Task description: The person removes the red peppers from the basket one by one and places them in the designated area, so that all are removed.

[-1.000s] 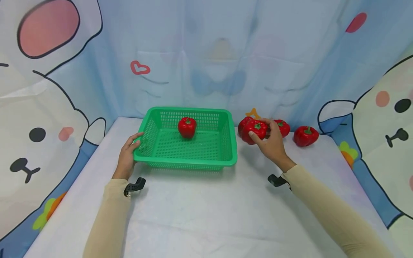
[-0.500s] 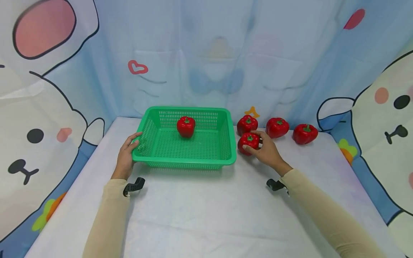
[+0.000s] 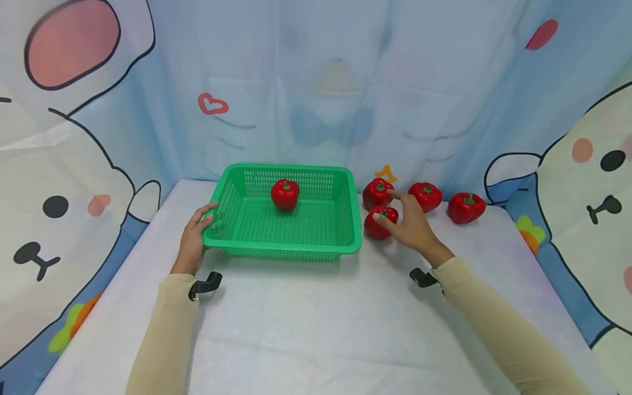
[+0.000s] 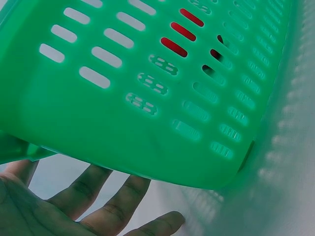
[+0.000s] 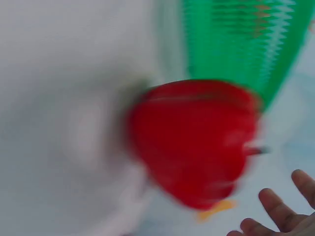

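At the basket's (image 3: 276, 248) three o'clock, the right hand (image 3: 415, 227) is hovering, fingers apart, by the near pepper (image 3: 374, 230), seemingly choosing a grip; lifting calls for pinching. The left hand (image 3: 191, 241) is resting, relaxed, at nine.

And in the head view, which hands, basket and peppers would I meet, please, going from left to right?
Left hand, green basket with a red pepper inside, a pair (far pepper and near pepper), next pepper, rightmost pepper. The right hand overlaps some, so I omit it.

From my end I've got a white-covered table (image 3: 296, 312) — resting directly on it, a green basket (image 3: 281, 246) and, to its right, four red peppers (image 3: 466, 209).
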A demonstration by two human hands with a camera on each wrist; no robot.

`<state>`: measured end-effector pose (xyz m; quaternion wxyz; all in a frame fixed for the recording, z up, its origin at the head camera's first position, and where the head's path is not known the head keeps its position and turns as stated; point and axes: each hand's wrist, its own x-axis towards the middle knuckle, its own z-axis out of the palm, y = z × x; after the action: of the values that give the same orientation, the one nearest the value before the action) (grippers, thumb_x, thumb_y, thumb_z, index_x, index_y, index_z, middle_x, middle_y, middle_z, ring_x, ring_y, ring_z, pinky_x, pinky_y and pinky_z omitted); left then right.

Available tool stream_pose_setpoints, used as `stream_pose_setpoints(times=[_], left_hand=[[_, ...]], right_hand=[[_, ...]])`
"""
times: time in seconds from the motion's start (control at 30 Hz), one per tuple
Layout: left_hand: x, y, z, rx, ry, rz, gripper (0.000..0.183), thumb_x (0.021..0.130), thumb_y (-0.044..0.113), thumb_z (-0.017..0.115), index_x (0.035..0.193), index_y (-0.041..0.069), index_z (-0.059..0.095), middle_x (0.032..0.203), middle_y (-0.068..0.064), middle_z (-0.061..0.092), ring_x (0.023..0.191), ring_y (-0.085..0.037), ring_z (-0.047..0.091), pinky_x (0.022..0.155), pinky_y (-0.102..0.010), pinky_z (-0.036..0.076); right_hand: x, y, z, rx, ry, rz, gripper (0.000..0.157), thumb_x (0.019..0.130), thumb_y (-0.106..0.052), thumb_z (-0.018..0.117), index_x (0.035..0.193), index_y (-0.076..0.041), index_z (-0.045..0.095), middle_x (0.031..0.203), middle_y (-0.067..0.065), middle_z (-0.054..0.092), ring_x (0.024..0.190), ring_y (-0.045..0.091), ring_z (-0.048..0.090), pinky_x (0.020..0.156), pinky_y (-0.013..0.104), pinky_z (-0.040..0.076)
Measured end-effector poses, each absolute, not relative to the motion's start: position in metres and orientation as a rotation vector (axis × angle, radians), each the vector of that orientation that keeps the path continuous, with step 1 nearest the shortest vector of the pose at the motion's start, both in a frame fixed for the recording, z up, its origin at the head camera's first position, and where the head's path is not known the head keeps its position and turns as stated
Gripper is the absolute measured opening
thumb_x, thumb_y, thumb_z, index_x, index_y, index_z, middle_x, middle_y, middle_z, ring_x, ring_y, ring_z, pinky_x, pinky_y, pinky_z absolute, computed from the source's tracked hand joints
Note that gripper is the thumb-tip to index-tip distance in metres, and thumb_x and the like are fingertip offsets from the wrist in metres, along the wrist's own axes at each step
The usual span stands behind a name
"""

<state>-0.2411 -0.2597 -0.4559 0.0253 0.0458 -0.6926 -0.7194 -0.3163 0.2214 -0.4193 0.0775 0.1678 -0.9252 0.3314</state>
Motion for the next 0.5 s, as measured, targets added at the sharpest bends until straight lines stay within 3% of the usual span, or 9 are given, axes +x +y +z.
stream_pose_setpoints(times=[0.3, 0.5], left_hand=[[-0.238, -0.264, -0.455, 0.151, -2.147, -2.214, 0.045, 0.109, 0.034, 0.034, 0.153, 0.026, 0.036, 0.159, -0.007, 0.026, 0.107, -0.015, 0.050, 0.076, -0.022, 0.049], [-0.238, -0.257, -0.454, 0.129, -2.142, -2.221, 0.045, 0.108, 0.037, 0.035, 0.152, 0.027, 0.037, 0.161, -0.005, 0.024, 0.114, -0.017, 0.049, 0.079, -0.022, 0.049]], right_hand=[[-0.323, 0.137, -0.348, 0.755, -2.862, 1.012, 0.077, 0.091, -0.035, 0.070, 0.153, -0.011, 0.031, 0.153, 0.017, 0.035, 0.136, 0.038, 0.040, 0.105, 0.059, 0.039], [-0.350, 0.070, -0.349, 0.788, -3.047, 1.166, 0.081, 0.090, -0.035, 0.071, 0.154, -0.014, 0.027, 0.156, 0.017, 0.033, 0.142, 0.036, 0.035, 0.107, 0.054, 0.040]])
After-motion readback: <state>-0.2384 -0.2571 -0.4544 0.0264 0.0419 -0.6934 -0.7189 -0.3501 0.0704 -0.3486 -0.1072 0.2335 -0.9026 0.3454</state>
